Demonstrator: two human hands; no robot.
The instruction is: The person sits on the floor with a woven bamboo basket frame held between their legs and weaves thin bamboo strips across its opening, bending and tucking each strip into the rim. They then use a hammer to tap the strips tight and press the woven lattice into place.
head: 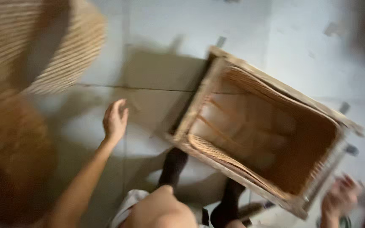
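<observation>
— Rectangular woven wicker basket in a wooden frame point(267, 135): location?
— On the pale tiled floor point(157, 25), before the knees. Right hand point(339, 198) at its near corner, grip blurred, cannot tell. Left hand point(115, 120) apart, fingers point(121, 107) loosely spread, empty.

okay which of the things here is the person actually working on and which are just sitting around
In hand:
- rectangular wicker basket in a wooden frame, between the two hands
- left hand, open above the floor
- right hand, by the frame's corner; grip blurred

Lying about:
- round woven basket
- tiled floor
</observation>
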